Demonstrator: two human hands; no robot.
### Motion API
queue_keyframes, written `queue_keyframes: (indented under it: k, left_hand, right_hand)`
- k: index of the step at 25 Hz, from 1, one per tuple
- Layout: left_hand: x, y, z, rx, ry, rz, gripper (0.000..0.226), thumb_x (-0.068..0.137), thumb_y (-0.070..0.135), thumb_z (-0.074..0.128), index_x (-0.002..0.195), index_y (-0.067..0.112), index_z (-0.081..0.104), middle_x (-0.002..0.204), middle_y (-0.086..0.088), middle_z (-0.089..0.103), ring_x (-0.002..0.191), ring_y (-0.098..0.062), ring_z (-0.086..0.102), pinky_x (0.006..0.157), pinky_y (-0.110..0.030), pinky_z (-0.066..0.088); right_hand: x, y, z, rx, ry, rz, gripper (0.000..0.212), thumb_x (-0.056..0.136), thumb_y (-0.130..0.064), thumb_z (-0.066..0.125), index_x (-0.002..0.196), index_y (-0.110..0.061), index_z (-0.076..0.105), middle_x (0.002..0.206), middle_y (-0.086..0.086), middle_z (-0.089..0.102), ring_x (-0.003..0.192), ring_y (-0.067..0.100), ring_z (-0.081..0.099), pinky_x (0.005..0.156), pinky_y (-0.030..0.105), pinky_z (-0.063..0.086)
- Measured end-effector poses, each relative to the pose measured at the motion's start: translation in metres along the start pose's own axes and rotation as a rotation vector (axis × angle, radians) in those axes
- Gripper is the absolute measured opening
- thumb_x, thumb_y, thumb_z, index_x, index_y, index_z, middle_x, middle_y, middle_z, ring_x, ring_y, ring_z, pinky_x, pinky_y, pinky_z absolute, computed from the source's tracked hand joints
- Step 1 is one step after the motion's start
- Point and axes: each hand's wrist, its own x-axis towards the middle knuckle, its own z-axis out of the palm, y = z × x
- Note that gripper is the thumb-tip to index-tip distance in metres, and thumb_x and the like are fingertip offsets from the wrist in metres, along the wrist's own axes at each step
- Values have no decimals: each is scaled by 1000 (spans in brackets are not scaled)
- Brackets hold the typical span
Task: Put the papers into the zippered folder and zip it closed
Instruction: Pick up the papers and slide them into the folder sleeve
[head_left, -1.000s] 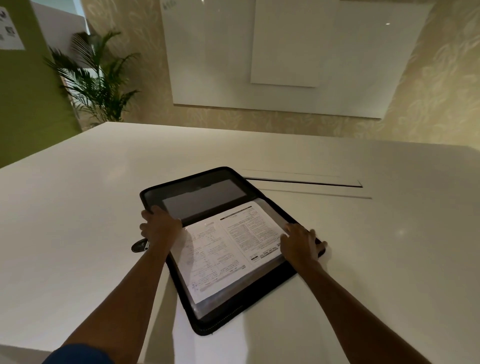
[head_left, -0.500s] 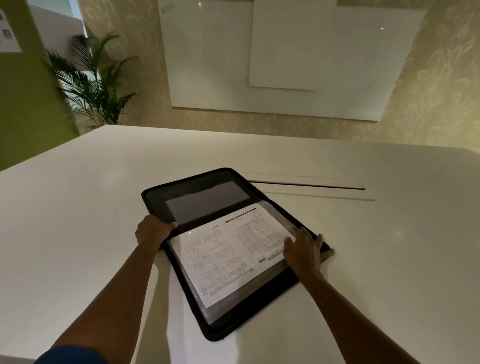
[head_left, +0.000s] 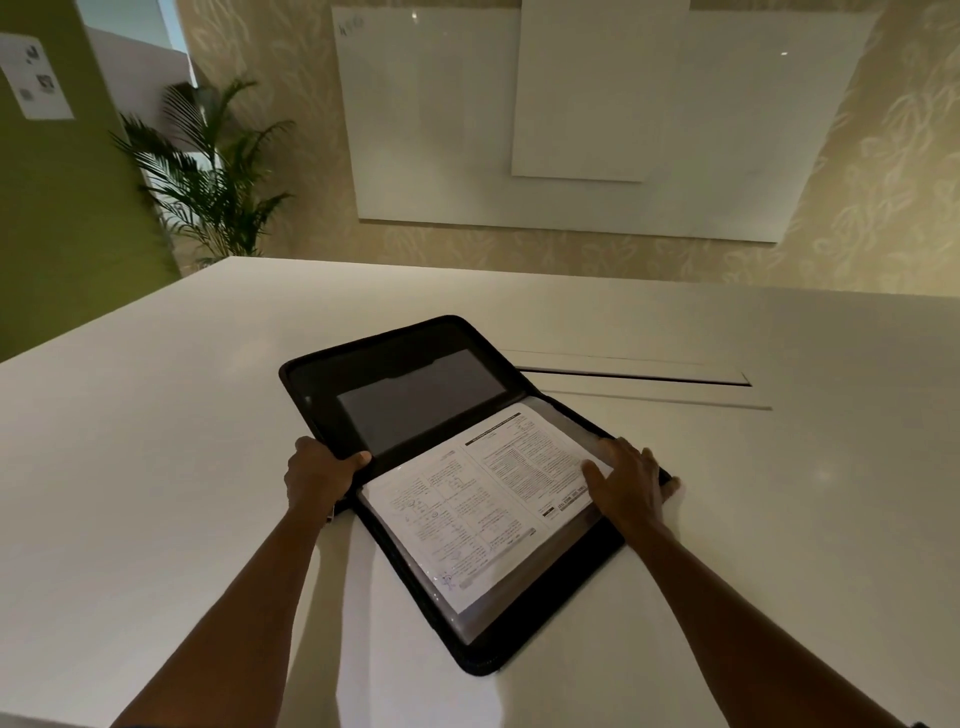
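Observation:
A black zippered folder lies open on the white table, its far flap tilted slightly upward. Printed papers rest on the near half, over clear sleeves. My left hand grips the left edge of the far flap near the spine, thumb on the inner side. My right hand lies flat with fingers spread on the right edge of the papers and folder.
A recessed cable slot runs across the table just right of the folder. A potted palm stands beyond the table's far left corner. A whiteboard hangs on the wall behind.
My left hand slid off the papers to the flap's left edge and closed on it. The far flap has lifted a little. My right hand spread flat.

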Motion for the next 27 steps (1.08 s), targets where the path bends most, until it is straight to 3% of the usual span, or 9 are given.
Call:
queue_keyframes:
  k: [6,14,23,27]
  left_hand:
    - [-20,6,6,-60,75,12,69,72,36,84,114,-1,44,112,-25,61,103,-46,61,79,-49,51]
    - [-59,15,17,-162,143,35,61,76,31,81,112,4,41,108,-23,61,99,-45,62,79,-48,53]
    - [-90,27,31,-228,180,25,61,77,31,80,113,6,38,109,-24,62,98,-46,63,82,-50,53]
    - [-98,27,34,-229,172,25,55,88,33,67,123,1,39,108,-24,62,95,-45,63,73,-44,51]
  right_hand:
    - [2,8,4,-7,-14,25,74,87,-46,59,147,-11,32,158,10,29,149,35,9,116,65,7]
    - [1,9,6,15,18,-50,64,84,-43,64,138,-14,45,158,10,25,148,28,10,116,63,10]
    - [4,18,-9,156,-3,-140,59,84,-34,68,135,-13,48,154,9,33,142,26,29,116,56,22]
    - [8,28,-14,203,-36,-170,58,83,-32,71,133,-13,49,143,8,44,134,27,41,112,56,32]
